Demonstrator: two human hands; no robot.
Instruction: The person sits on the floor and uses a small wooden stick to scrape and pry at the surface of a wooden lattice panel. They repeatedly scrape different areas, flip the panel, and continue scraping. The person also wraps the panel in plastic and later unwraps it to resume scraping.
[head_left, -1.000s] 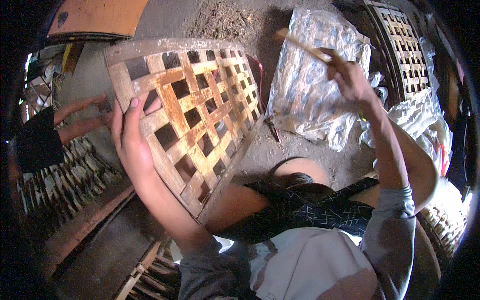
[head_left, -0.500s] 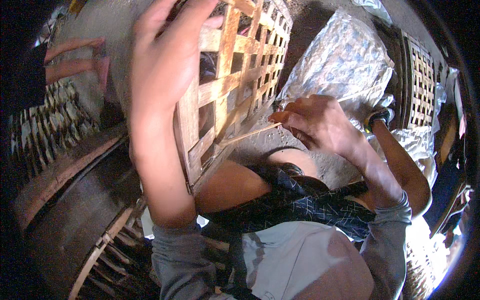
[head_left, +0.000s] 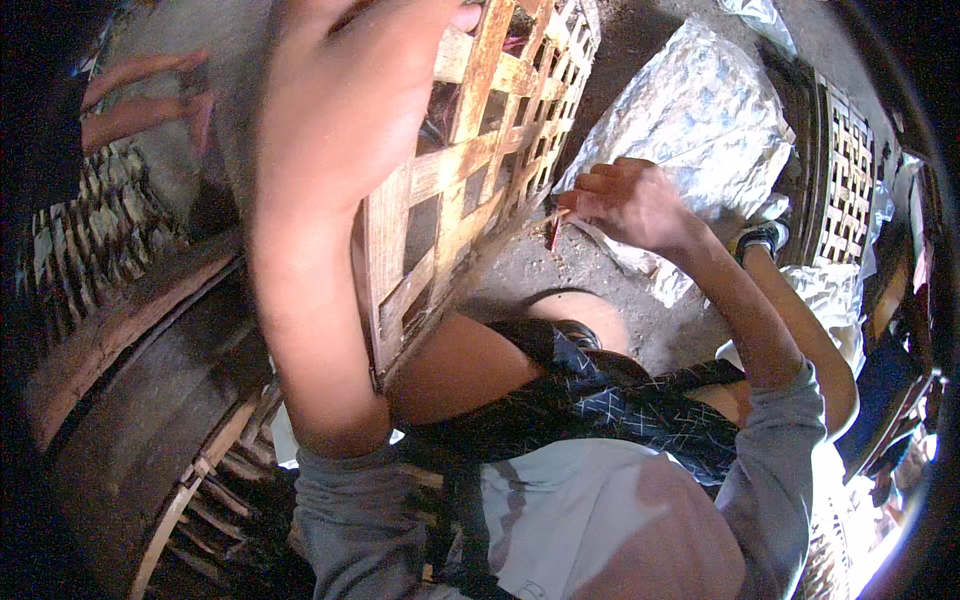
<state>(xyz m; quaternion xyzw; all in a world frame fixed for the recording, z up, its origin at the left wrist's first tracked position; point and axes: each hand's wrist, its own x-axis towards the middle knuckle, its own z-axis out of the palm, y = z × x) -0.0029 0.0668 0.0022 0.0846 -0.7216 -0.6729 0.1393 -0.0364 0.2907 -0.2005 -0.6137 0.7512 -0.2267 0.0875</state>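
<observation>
while the left hand (head_left: 350, 100) clamps around the near upper edge of one woven bamboo lattice panel (head_left: 470, 170), holding it tilted up against the knee, the right hand (head_left: 630, 200) is closed in a pinch on one thin strip (head_left: 556, 222) at the panel's lower edge. beyond the right hand lies one crinkled silver sheet (head_left: 700, 120) on the dirt, and a second lattice panel (head_left: 845, 180) sits farther right. one round woven basket (head_left: 150, 400) rests at lower left
</observation>
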